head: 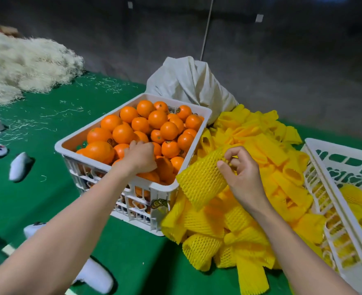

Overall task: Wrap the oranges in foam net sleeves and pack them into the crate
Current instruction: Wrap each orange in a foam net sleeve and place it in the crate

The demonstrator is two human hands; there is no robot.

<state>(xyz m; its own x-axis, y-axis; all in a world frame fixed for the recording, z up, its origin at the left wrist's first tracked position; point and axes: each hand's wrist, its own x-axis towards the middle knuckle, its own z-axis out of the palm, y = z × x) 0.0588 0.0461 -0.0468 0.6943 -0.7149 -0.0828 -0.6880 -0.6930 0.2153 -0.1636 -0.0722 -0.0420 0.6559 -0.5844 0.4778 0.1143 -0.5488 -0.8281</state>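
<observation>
A white plastic crate (69, 145) in the middle of the green table holds several bare oranges (123, 134). My left hand (140, 157) reaches into its near right part, fingers curled down over an orange that the hand mostly hides. My right hand (243, 173) pinches the top edge of a yellow foam net sleeve (201, 182), held in the air just right of the crate. Below it lies a big heap of yellow sleeves (261, 220). A second white crate (316, 150) at the right edge holds a few sleeved fruits (354, 199).
A grey cloth sack (188, 81) stands behind the orange crate. A pile of pale shredded filler (22, 67) covers the far left of the table. Several white objects (19, 166) lie on the green cloth at the left and near front.
</observation>
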